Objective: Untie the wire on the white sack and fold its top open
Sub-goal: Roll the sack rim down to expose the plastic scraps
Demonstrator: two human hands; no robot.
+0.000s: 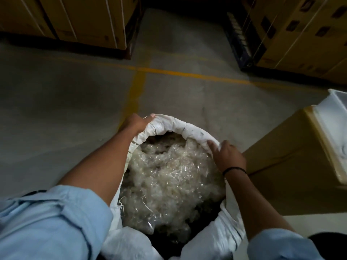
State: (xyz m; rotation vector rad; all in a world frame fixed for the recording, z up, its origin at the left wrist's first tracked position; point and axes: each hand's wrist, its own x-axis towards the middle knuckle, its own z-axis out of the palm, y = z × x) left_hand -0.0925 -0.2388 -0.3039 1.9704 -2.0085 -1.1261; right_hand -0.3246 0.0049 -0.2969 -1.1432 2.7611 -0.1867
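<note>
The white sack (189, 130) stands open on the floor below me, its top rolled outward into a thick rim. Inside lies a heap of pale, shiny shredded plastic strands (169, 177). My left hand (138, 121) grips the rolled rim at the far left, fingers curled over the outside. My right hand (228, 155) holds the rim at the right, fingers pressed on the fold. A black band circles my right wrist. No wire is visible anywhere.
A brown cardboard box (285, 177) stands right beside the sack, with a white tray-like object (336, 132) on top. Strapped cartons on pallets (90, 21) line the back left and back right (300, 34). Yellow lines (135, 87) mark the grey concrete floor.
</note>
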